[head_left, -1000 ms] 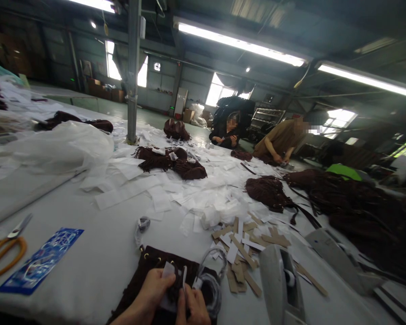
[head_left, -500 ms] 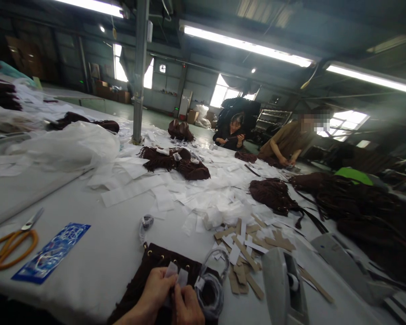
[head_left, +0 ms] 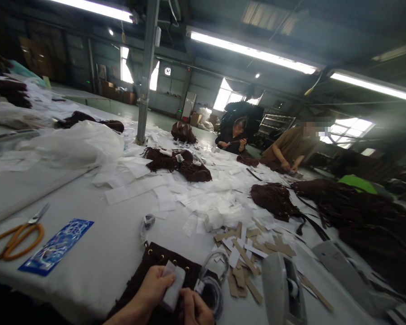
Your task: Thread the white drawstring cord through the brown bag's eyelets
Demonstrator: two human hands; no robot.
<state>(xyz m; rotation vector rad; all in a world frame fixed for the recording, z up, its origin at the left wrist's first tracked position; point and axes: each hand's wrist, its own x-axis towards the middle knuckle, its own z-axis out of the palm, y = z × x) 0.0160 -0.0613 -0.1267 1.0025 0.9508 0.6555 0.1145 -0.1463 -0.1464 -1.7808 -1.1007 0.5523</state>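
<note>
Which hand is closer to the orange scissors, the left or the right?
Left. The left hand is over the brown bag, to the right of the scissors; the right hand is farther right, past the left hand.

On a table (head_left: pixel 98 243), a bag (head_left: pixel 165 254) lies at the near edge, beneath the left hand (head_left: pixel 154 284) and right hand (head_left: pixel 196 309). Left of it: a packet (head_left: pixel 57 247), then scissors (head_left: pixel 15 237). Right: piled strips (head_left: pixel 246 257), then a tape dispenser (head_left: pixel 280 286). Behind: other bags (head_left: pixel 194 172) among loose sheets (head_left: pixel 135 189).
</note>
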